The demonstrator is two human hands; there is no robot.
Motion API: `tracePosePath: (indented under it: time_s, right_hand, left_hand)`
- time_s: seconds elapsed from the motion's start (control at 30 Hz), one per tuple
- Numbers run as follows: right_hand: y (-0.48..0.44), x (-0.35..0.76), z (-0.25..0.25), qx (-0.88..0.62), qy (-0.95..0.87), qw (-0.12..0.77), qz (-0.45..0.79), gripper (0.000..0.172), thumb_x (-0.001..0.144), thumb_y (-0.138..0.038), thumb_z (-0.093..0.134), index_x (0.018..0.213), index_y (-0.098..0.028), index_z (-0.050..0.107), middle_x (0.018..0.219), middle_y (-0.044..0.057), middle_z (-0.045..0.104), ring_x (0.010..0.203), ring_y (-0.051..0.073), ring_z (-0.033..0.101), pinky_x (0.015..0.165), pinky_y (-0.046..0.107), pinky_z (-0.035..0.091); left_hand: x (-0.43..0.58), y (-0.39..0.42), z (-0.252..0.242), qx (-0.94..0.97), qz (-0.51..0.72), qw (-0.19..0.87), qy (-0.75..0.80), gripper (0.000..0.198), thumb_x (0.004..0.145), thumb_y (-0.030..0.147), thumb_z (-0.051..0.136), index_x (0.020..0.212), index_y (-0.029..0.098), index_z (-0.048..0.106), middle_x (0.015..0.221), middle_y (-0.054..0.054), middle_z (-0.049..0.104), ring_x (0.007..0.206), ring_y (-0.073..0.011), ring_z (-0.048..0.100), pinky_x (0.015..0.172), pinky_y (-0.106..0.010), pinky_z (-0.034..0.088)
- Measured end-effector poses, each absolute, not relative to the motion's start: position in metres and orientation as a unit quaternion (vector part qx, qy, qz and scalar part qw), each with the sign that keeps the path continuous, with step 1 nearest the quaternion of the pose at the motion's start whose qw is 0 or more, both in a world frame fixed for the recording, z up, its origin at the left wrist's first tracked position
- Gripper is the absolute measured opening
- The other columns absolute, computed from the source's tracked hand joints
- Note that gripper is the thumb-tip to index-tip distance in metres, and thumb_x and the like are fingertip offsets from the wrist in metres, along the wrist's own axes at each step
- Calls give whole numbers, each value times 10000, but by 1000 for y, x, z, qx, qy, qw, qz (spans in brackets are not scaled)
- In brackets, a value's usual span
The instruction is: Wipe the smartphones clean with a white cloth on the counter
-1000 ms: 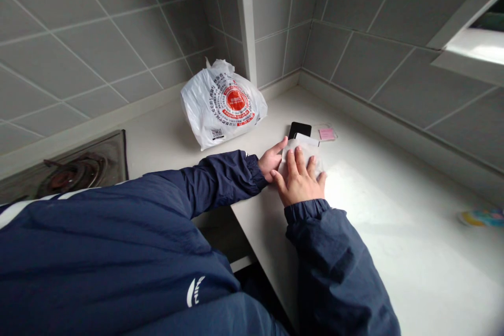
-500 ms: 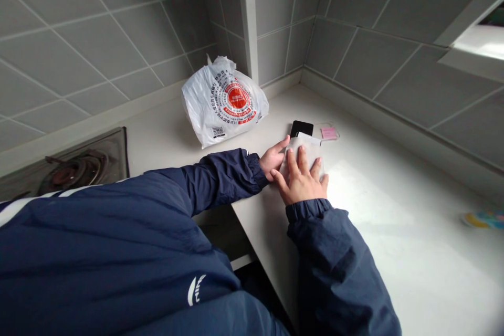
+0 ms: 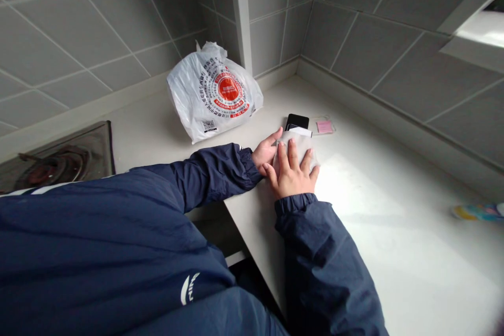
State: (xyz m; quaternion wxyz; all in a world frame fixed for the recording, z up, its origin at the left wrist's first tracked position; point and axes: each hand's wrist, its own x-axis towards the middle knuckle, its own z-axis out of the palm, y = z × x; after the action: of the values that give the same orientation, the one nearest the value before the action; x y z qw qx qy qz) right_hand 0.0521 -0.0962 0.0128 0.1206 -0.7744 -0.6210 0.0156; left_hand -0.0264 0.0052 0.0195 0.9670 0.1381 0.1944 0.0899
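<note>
A crumpled white wipe or tissue (image 3: 296,145) is held between my hands on the white countertop (image 3: 378,220). My right hand (image 3: 291,176) lies over it with fingers spread, and my left hand (image 3: 264,152) grips its left side from behind, thumb raised. Just beyond the wipe, a black smartphone (image 3: 297,121) lies flat, with a white strip (image 3: 300,131) along its near end. To its right is a clear packet with a pink label (image 3: 325,126). The wipe hides part of the strip.
A white printed plastic bag (image 3: 212,97) stands at the back left against the grey tiled wall (image 3: 354,47). A gas burner (image 3: 59,165) sits at the counter's left. A colourful object (image 3: 478,212) lies at the right edge of view.
The whole scene has shifted left and up in view as my head moved. The wipe looks more bunched between my hands, and my right fingers are slightly more curled.
</note>
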Motion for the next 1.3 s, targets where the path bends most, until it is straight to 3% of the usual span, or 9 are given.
tracePosePath:
  time_s: [0.2, 0.37, 0.63, 0.9, 1.03, 1.17, 1.3]
  right_hand:
    - [-89, 64, 7, -781, -602, 165, -1, 598, 986, -559, 422, 1545, -344, 413, 1659, -25, 296, 1463, 486, 340, 1066, 769, 374]
    - [-86, 65, -6, -777, -596, 201, -26, 622, 980, -469, 438, 1559, -243, 405, 1646, 19, 331, 1437, 486, 380, 1062, 725, 409]
    - [-89, 71, -24, -744, -606, 273, -66, 681, 950, -586, 438, 1513, -206, 481, 1608, 51, 403, 1460, 444, 374, 1090, 655, 410]
    - [-94, 67, -29, -686, -661, 275, -125, 529, 933, -377, 476, 1440, -255, 565, 1562, 51, 478, 1493, 322, 372, 1212, 648, 174]
    - [-92, 67, -27, -720, -635, 258, -110, 531, 968, -334, 419, 1490, -289, 500, 1588, 62, 440, 1496, 315, 365, 1188, 683, 181]
    - [-91, 68, -25, -750, -605, 252, -88, 530, 996, -437, 397, 1499, -295, 486, 1601, 64, 420, 1499, 351, 348, 1142, 727, 241]
    - [-95, 64, -25, -729, -629, 255, -90, 519, 983, -429, 427, 1475, -294, 523, 1593, 61, 433, 1503, 357, 340, 1166, 731, 183]
  left_hand:
    - [-24, 6, 1, 168, 130, 970, 117, 715, 1008, 637, 212, 1437, 172, 545, 1226, -114, 706, 1248, -258, 620, 1127, -420, 372]
    - [-24, 7, -9, 191, 132, 968, 100, 727, 996, 664, 227, 1458, 187, 525, 1238, -114, 700, 1222, -259, 637, 1122, -433, 375]
    - [-18, 3, -3, 182, 152, 963, 128, 718, 993, 659, 213, 1440, 193, 525, 1240, -115, 695, 1272, -267, 605, 1151, -462, 346]
    - [-23, 6, 6, 165, 133, 965, 154, 790, 969, 720, 197, 1398, 164, 559, 1184, -133, 716, 1214, -297, 639, 1125, -486, 373]
    - [-19, 5, 2, 161, 184, 962, 122, 728, 1002, 642, 208, 1446, 157, 521, 1226, -132, 705, 1228, -270, 635, 1154, -443, 346]
    - [-15, 6, -3, 168, 214, 958, 93, 695, 995, 623, 276, 1479, 172, 491, 1266, -123, 692, 1239, -256, 631, 1157, -415, 345]
    - [-19, 9, -3, 176, 195, 958, 112, 723, 983, 654, 263, 1436, 160, 534, 1203, -138, 714, 1197, -275, 654, 1122, -434, 382]
